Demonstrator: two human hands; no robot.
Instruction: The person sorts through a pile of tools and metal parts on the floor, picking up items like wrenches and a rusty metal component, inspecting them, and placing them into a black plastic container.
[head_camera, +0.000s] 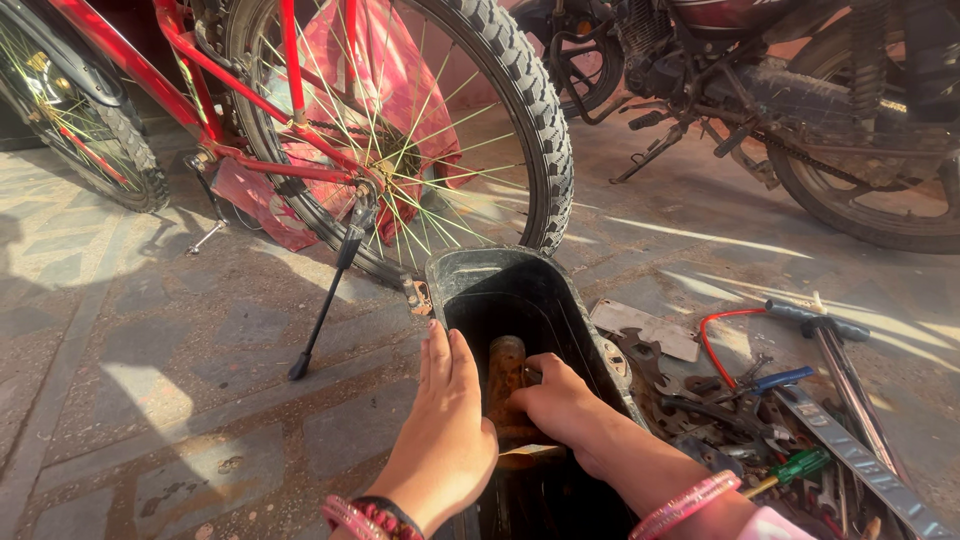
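Both hands in the black plastic tub (480, 280), which stands on the paved floor (150, 350) just behind the rear wheel (440, 130) of the red bicycle (250, 100).

My right hand (555, 400) is closed around a rusty brown metal tool (507, 375) lying lengthwise in the tub; fingers curl over its right side. My left hand (445, 420) lies open and flat, fingers together and pointing away from me, palm down near the tub's left rim, just beside the tool. I cannot tell whether it presses on the rim or only hovers.

Judgement: the piece looks heavy and rough. Lift it straight up along the tub's length so it does not catch on the narrow walls; the flat hand should steady the tub. Rust may make the grip gritty.

The tool: long, rounded at its far end, orange-brown, partly in shadow; its lower end is hidden by my hands.

To the right, well apart from the tub, a heap of loose tools (780, 420) on the floor, among them a green-handled screwdriver (795, 468). A motorcycle (800, 90) stands beyond.
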